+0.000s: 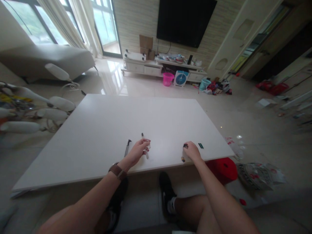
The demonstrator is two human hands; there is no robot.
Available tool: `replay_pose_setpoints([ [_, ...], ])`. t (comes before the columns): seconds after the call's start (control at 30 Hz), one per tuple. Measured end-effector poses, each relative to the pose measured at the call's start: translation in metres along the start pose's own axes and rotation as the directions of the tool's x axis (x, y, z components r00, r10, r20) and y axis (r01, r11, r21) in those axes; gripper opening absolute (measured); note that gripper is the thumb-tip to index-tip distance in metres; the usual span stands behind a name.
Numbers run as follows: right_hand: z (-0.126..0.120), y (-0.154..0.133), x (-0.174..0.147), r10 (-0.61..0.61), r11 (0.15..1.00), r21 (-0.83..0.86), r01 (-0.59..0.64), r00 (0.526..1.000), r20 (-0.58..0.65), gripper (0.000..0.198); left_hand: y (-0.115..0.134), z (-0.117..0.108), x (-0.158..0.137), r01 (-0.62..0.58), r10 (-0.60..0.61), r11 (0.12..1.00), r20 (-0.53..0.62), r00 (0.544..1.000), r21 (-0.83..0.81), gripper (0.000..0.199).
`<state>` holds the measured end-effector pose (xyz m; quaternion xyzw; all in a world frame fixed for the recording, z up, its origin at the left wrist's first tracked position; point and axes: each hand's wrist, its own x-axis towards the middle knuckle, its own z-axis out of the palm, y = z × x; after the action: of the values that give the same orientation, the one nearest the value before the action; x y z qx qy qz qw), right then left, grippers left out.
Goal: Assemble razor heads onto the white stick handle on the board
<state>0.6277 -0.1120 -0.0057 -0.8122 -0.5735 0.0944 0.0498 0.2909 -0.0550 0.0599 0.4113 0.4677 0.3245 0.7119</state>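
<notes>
Pale rod (147,156) in the left hand (138,151), and there it is, just above the near part of the white desk (156,113)! We see it run out past the hand on both sides, a dark tip at the far end and a pale end towards us. The left grip is pinched on it, fingers curled over the middle, though we can't tell whether the rod touches the desktop. A brown watch strap (118,171) circles that wrist.

Just to the left, a slim black tool (127,147) lies on the desk, its near end close to the forearm.

Over to the right hand (192,151), well apart from the left and near the front edge: this grip is pressed together too, pinching a small dark piece (185,146) at the fingertips, too small for us to make out. Just below, towards the edge, sits a small brown piece (183,159). On the other side of the hand, two dark green strips (201,145) lie side by side.

Beyond the desk, we've got a pink basket (168,79) standing next to a blue-and-white fan (181,78) on the glossy floor, with a big black television (186,22) on the wall above.
</notes>
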Motion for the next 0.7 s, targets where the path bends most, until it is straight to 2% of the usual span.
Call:
replay_pose_setpoints([
  [0.27,0.012,-0.042,0.001,-0.029,0.997,0.075,0.032,0.999,-0.038,0.017,-0.001,0.004,-0.004,-0.05,0.049,0.995,0.012,0.999,0.081,0.041],
  [0.43,0.016,-0.07,0.007,-0.067,0.99,0.125,0.069,0.997,-0.023,0.006,0.0,0.004,-0.003,-0.067,0.068,0.991,-0.009,0.998,0.113,0.046],
  [0.7,0.023,-0.118,0.015,-0.169,0.955,0.249,0.164,0.986,0.002,0.026,0.006,-0.003,-0.001,-0.065,0.071,0.992,-0.05,0.996,0.104,0.041],
])
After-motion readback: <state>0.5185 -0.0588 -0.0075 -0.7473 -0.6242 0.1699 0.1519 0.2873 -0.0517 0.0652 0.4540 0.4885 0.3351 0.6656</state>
